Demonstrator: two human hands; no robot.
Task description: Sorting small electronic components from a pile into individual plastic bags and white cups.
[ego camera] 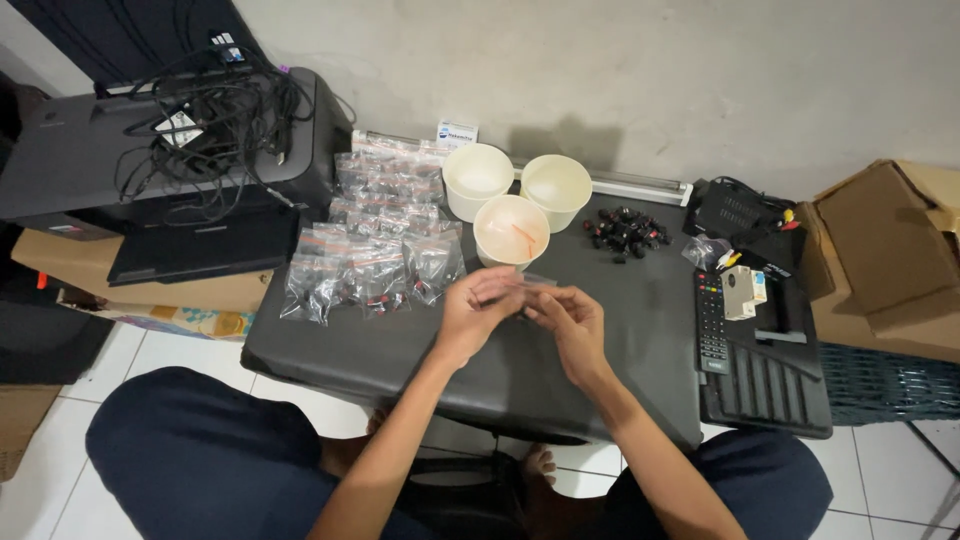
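Both hands, left hand [478, 312] and right hand [568, 322], pinch a small clear bag [527, 283] near the cups [511, 230]; it seems ready for filling or sealing.

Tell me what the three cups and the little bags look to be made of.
Cups: likely paper or thin plastic, matte cream, thin rolled rims. Bags: clear glossy plastic film, contents visible through it, red seal strips along their tops.

Both hands, left [472, 312] and right [568, 322], pinch a small clear bag [528, 285] over the black table [400, 345], cups [511, 230] at 12 o'clock, filled bags [372, 250] at 10 o'clock.
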